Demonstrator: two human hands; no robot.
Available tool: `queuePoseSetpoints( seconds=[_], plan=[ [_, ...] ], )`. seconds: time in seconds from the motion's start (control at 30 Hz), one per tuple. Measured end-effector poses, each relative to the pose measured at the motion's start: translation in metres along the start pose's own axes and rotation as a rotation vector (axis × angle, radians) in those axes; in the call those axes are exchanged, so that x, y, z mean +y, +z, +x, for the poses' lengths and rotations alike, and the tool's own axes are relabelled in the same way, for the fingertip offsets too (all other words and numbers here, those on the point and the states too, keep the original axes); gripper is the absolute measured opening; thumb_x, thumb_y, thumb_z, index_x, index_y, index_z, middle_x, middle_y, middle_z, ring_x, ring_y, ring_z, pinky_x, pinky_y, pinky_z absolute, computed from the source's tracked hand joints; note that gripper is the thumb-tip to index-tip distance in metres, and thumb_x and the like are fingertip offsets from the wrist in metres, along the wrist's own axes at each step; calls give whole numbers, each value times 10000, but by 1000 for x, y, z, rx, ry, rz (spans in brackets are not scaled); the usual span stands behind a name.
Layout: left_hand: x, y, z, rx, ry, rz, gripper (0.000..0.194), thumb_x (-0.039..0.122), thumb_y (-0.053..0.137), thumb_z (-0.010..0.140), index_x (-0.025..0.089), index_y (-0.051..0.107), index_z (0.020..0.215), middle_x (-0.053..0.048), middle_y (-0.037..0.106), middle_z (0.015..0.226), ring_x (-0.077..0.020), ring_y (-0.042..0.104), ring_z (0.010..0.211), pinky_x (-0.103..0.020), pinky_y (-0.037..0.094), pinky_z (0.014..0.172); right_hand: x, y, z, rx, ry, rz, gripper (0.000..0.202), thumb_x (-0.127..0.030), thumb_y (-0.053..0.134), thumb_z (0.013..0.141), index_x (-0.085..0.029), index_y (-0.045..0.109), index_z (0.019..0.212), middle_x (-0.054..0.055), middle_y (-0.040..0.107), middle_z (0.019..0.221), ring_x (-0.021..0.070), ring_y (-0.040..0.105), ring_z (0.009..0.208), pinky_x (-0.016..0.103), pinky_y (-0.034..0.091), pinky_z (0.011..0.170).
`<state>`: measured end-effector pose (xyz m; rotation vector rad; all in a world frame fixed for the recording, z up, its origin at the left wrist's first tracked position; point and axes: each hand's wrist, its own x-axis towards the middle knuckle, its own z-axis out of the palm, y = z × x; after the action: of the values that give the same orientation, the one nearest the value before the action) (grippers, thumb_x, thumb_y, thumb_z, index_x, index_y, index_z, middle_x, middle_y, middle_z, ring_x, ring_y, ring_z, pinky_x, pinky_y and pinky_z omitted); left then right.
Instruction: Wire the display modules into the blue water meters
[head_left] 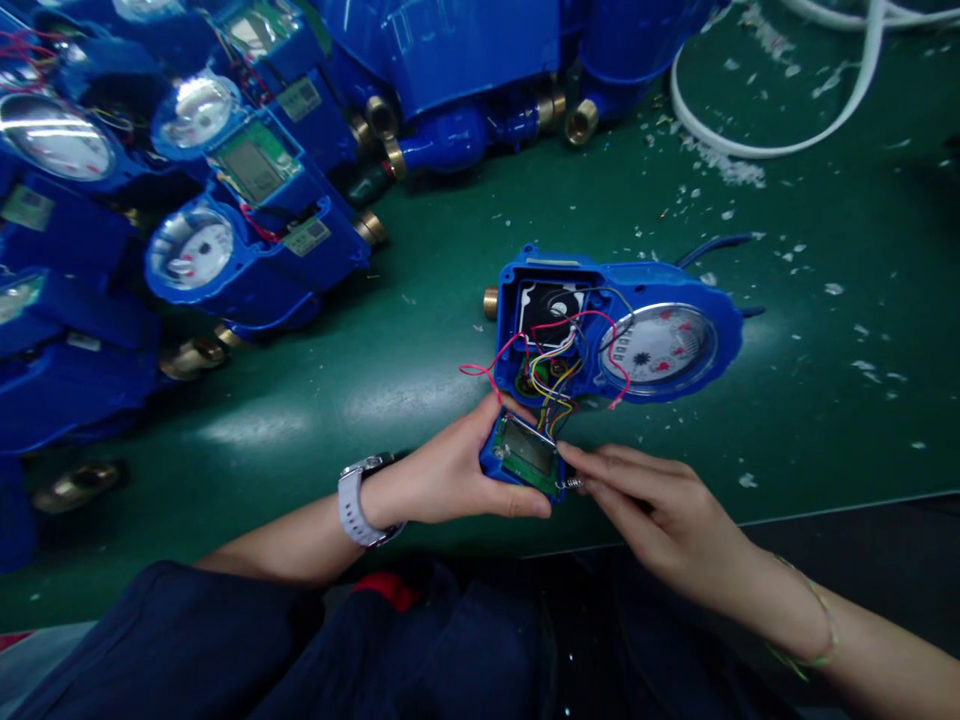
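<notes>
Head view: green table (427, 310); blue meters (255, 275) crowded above and left of one opened meter (637, 290). Just below the opened meter, left hand (454, 465) and, farther right, right hand (667, 505). Also just below it, small screen box (529, 452) gripped in the left fingers. Thin wires (552, 405) from opened meter to box. Below it too, tiny coil (571, 483), right fingers drawn close to its end, grip impossible to tell.

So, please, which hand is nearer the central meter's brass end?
Left: in the picture, the left hand is below the brass end; the right hand is farther, beside the display.
</notes>
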<state>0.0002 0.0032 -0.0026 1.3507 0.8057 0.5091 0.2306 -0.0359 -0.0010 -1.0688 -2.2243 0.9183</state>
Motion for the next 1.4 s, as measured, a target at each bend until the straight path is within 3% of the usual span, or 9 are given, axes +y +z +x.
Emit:
queuePoseSetpoints(
  seconds=[0.03, 0.2, 0.4, 0.5, 0.67, 0.87, 1.17, 1.4],
  plan=[
    [0, 0, 0, -2, 1, -1, 641, 363, 810, 694, 174, 476, 1206, -129, 545, 1294, -273, 549, 1158, -407, 458, 975, 1, 0, 0, -4, -2, -5, 415, -53, 432, 940, -163, 514, 1333, 48, 656, 932, 99, 643, 791, 174, 541, 657],
    [1, -1, 0, -21, -24, 2, 600, 363, 815, 685, 178, 491, 1156, -123, 553, 1278, -274, 552, 1148, -406, 457, 974, 11, -4, -4, -2, -239, -451, 439, -12, 468, 873, -100, 550, 1296, 90, 670, 957, 161, 642, 745, 251, 543, 619],
    [-1, -2, 0, -37, -7, -25, 552, 359, 820, 676, 176, 503, 1089, -104, 572, 1213, -254, 553, 1128, -395, 454, 969, 10, -10, 3, -72, -1, 103, 392, -82, 460, 947, -170, 532, 1322, 33, 628, 874, 95, 611, 760, 188, 500, 649],
    [-1, -4, -1, -55, -45, -12, 561, 370, 823, 659, 164, 509, 1076, -97, 585, 1151, -234, 575, 1044, -372, 474, 915, 15, -13, 5, -92, -23, 158, 390, -94, 467, 953, -182, 524, 1328, 22, 610, 847, 86, 591, 727, 187, 482, 623],
    [1, -8, -1, -115, -114, -19, 629, 386, 835, 630, 157, 488, 1103, -91, 592, 1106, -214, 580, 972, -348, 490, 853, 29, -21, 5, -82, -223, -159, 397, -72, 461, 939, -153, 510, 1324, 64, 656, 1004, 111, 647, 851, 201, 520, 670],
    [2, -11, -1, -167, -136, -97, 630, 388, 843, 626, 183, 486, 1103, -62, 608, 1053, -197, 594, 926, -314, 501, 789, 33, -31, 6, -97, -361, -421, 389, -49, 431, 929, -139, 503, 1300, 56, 675, 972, 133, 651, 785, 247, 549, 647],
    [-1, 0, -1, -23, -7, -31, 633, 356, 847, 637, 176, 493, 1130, -113, 580, 1245, -245, 579, 1097, -374, 451, 970, -1, -26, -2, -85, -162, -389, 382, -40, 395, 917, -101, 510, 1276, 86, 655, 983, 139, 663, 784, 223, 543, 610],
    [0, 4, -3, 5, -40, 29, 667, 416, 846, 635, 175, 469, 1130, -117, 595, 1185, -246, 603, 1040, -374, 471, 921, -20, -28, -4, -104, -94, -460, 426, -26, 380, 889, -122, 511, 1283, 69, 657, 970, 141, 660, 702, 239, 534, 541]
  ],
)
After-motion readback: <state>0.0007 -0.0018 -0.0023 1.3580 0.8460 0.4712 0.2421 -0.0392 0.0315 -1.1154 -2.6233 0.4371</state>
